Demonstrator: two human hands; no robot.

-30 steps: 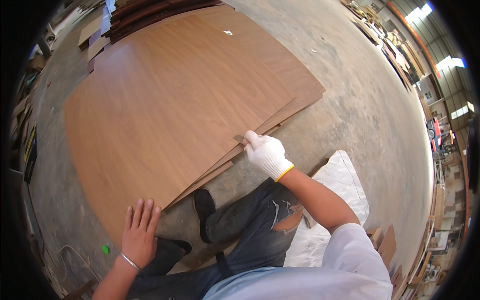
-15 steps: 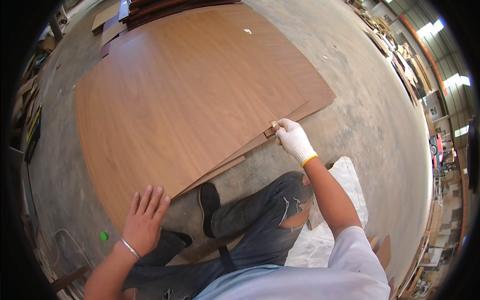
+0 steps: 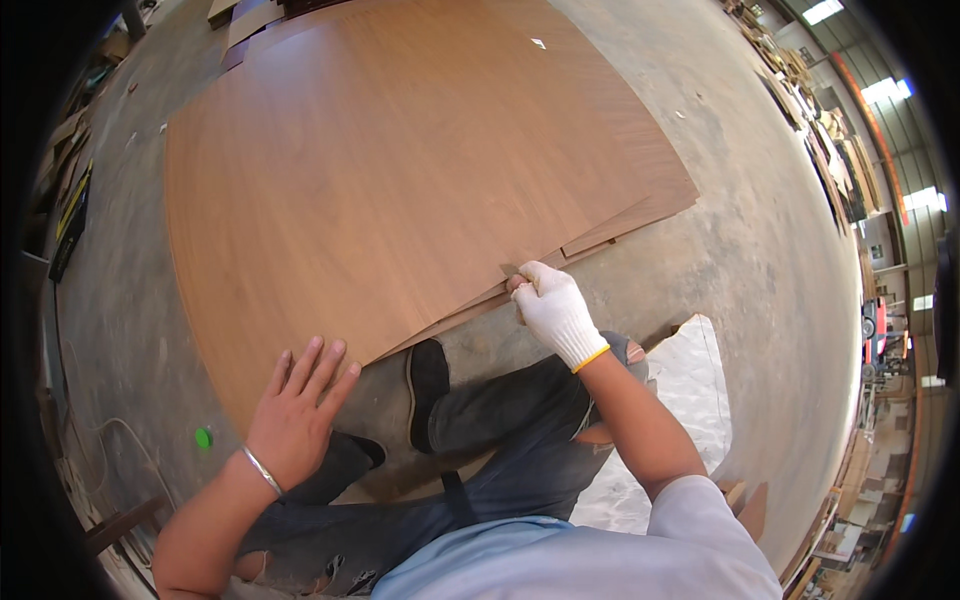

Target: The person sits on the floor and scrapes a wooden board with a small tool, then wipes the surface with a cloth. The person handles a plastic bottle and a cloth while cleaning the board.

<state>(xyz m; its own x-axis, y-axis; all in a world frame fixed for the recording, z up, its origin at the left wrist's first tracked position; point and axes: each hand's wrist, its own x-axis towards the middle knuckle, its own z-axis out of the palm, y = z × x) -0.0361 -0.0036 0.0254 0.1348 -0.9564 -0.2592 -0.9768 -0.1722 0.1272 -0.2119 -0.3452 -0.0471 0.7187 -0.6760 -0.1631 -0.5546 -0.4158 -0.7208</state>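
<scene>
A large brown wood-grain panel (image 3: 380, 190) lies flat on top of similar sheets (image 3: 655, 205) whose edges stick out on the right side. My bare left hand (image 3: 300, 395), with a silver bangle at the wrist, rests on the panel's near corner, fingers spread. My right hand (image 3: 550, 305) wears a white knit glove with a yellow cuff. Its fingers are closed round a small flat greyish piece like a blade (image 3: 509, 270), held at the panel's near right edge. The glove hides most of this piece, so its exact kind does not show.
My legs and dark shoes (image 3: 428, 390) are close to the panel's near edge. A white sheet (image 3: 690, 390) lies on the concrete floor (image 3: 745, 270) by my right knee. A green cap (image 3: 203, 437) sits at the left. Stacked boards (image 3: 800, 110) line the far right.
My right hand has slid along the panel's edge toward me and to the left, with the small flat piece in it. My left hand stays on the near corner. The view has shifted slightly.
</scene>
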